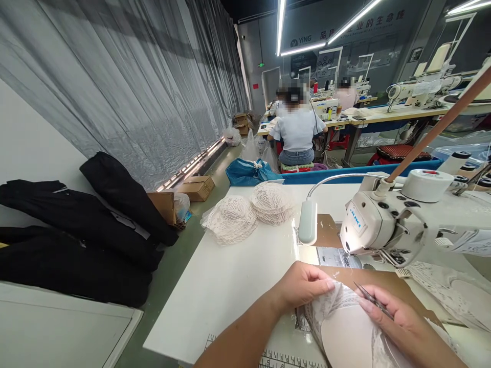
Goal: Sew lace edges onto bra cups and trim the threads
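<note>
My left hand (305, 283) pinches the upper left edge of a white lace bra cup piece (347, 332) between thumb and fingers. A smooth pale pad shows in the middle of the piece, with lace around it. My right hand (399, 314) is closed around dark thread snips (374, 300), their tips pointing up and left over the lace. Its thumb rests against the right side of the piece. Just beyond both hands stands a white sewing machine (364, 225), its needle area above a metal plate (337, 257). The lower part of the piece runs out of view.
Two stacks of lace cups, a left stack (232, 220) and a right stack (272, 202), lie on the white table (215, 286). A lamp (308, 222) hangs near the needle. More lace (456, 294) lies at right. A person (297, 128) sits ahead.
</note>
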Demonstrator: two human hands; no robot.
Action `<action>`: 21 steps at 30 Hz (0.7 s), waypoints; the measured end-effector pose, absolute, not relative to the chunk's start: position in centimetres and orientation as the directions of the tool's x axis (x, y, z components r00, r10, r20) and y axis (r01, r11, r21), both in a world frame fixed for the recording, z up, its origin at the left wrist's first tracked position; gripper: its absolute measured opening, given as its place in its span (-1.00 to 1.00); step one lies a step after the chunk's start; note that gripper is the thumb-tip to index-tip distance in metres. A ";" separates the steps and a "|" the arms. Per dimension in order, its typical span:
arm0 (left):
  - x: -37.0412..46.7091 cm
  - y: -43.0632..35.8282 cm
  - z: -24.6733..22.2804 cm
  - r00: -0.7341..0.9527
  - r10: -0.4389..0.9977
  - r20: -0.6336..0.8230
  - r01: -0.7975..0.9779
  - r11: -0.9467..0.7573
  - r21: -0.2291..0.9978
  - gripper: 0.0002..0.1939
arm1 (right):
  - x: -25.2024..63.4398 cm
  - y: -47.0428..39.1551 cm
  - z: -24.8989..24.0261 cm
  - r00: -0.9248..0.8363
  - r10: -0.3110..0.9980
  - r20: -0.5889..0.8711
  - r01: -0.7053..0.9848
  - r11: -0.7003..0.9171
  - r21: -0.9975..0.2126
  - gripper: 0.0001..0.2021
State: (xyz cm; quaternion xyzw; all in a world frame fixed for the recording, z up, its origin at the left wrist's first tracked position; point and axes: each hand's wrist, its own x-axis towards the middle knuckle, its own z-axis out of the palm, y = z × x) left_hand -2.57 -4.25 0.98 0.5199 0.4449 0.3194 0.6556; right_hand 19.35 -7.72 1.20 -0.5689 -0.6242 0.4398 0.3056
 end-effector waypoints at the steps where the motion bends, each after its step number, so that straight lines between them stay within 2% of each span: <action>1: -2.6 -4.3 1.1 0.403 0.879 -0.255 0.031 0.265 0.964 -0.68 | 19.5 -7.7 1.4 -0.127 0.988 -0.088 0.463 -0.020 -0.886 -0.52; 3: -2.6 -4.3 1.2 0.410 0.873 -0.266 0.011 0.287 0.958 -0.67 | 19.9 -7.6 1.9 -0.083 0.996 -0.017 0.511 0.027 -0.859 -0.54; 6: -2.7 -4.3 1.1 0.434 0.860 -0.269 -0.006 0.302 0.953 -0.66 | 20.0 -7.0 2.3 -0.165 0.985 0.045 0.546 0.129 -0.828 -0.58; 9: -2.9 -4.4 0.9 0.486 0.839 -0.245 -0.006 0.284 0.959 -0.63 | 19.7 -6.2 2.4 -0.297 0.954 0.023 0.544 0.189 -0.817 -0.58; 14: -3.0 -4.4 0.9 0.519 0.836 -0.177 -0.011 0.214 0.977 -0.62 | 19.2 -5.4 2.7 -0.427 0.902 -0.058 0.526 0.196 -0.828 -0.58; 21: -3.1 -4.6 1.6 0.529 0.819 -0.221 0.070 0.217 0.974 -0.55 | 18.4 -5.5 3.9 -0.521 0.848 -0.096 0.478 0.197 -0.856 -0.60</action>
